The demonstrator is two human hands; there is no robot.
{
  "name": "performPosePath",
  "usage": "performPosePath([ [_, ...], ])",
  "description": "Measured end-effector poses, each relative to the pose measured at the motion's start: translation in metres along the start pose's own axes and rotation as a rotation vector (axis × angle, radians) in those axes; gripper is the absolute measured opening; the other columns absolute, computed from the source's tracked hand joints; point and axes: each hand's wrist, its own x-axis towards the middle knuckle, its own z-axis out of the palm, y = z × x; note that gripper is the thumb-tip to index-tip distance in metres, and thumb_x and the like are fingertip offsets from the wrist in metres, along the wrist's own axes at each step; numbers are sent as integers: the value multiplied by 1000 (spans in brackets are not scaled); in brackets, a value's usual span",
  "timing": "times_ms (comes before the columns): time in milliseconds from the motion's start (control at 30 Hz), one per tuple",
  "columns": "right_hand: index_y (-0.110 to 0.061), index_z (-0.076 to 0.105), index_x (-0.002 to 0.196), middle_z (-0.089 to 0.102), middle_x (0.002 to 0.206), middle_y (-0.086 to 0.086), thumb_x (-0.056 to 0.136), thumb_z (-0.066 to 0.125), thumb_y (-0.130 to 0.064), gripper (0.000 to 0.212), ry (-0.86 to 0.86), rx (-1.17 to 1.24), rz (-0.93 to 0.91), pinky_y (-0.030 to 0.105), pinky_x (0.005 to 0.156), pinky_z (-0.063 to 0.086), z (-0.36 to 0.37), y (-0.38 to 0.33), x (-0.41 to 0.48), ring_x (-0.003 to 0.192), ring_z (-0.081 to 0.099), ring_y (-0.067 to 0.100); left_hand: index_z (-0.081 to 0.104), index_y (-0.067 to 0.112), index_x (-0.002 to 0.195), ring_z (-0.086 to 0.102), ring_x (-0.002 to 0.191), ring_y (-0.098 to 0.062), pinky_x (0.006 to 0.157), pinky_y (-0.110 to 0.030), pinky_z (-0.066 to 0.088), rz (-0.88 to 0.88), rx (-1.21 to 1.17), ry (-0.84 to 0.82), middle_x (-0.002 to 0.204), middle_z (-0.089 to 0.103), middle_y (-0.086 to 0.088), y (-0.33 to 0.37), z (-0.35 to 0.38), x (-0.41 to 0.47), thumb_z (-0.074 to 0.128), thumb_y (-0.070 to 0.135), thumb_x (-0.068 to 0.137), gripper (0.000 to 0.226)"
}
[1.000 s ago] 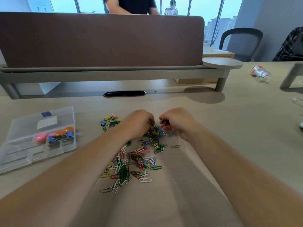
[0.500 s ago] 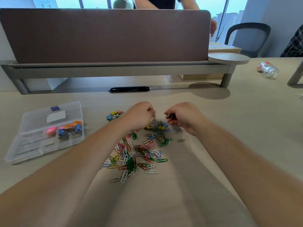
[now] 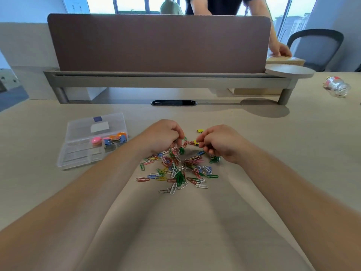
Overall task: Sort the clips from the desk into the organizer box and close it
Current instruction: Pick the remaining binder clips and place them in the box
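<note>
Left grip [image 3: 164,135] and right grip [image 3: 220,142] were curled over the far edge of the coloured wire paper clips [image 3: 179,174], which were heaped on the beige counter [image 3: 263,157]. Fingertips were hidden, so it could not be told whether either held anything. The clear plastic organizer box [image 3: 78,160] sat just left.

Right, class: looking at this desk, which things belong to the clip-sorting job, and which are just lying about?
Part of the job: clips heaped on the desk; stray yellow clip; organizer box, some clips already inside; left hand and right hand, pinching clips.
Lying about: plastic bottle; desk divider; office chair; cable slot.
</note>
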Motion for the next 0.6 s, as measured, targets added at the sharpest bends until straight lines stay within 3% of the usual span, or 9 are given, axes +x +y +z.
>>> performPosePath([
  [167, -4, 71, 80, 60, 66, 7, 84, 38, 8, 35, -33, -116, -58, 21, 39, 30, 19, -8, -3, 51, 46, 14, 69, 5, 83, 49, 58, -16, 56, -29, 38, -21, 58, 81, 78, 65, -11, -12, -21, -13, 36, -4, 88, 34],
  [267, -7, 74, 81, 61, 64, 4, 84, 44, 6, 33, -32, -201, -117, 21, 43, 36, 31, -15, -4, 53, 47, 15, 71, -2, 89, 62, 78, -19, 55, -30, 38, -1, 161, 141, 99, 65, -22, -14, -32, -20, 34, -7, 91, 37],
  [367, -14, 77, 88, 67, 74, -3, 91, 55, -7, 23, -17, -380, -197, 26, 61, 44, 44, -22, -1, 66, 56, 12, 72, 7, 92, 54, 72, -10, 60, -22, 38, 24, 246, 192, 109, 67, -12, -22, -43, -21, 38, 1, 93, 35],
  [467, -16, 76, 97, 69, 91, -4, 93, 62, -17, 15, -36, -508, -264, 24, 66, 44, 56, -25, 8, 83, 61, 11, 71, 12, 102, 52, 92, -10, 81, -22, 37, 33, 341, 204, 117, 65, -2, -34, -51, -17, 42, 8, 94, 30],
  [600, -19, 76, 93, 72, 92, -2, 92, 64, -20, 12, -29, -617, -297, 27, 69, 48, 70, -24, 24, 79, 65, 13, 71, 12, 101, 57, 91, -13, 82, -27, 45, 34, 430, 183, 110, 67, -2, -46, -56, -13, 47, 12, 93, 25],
])
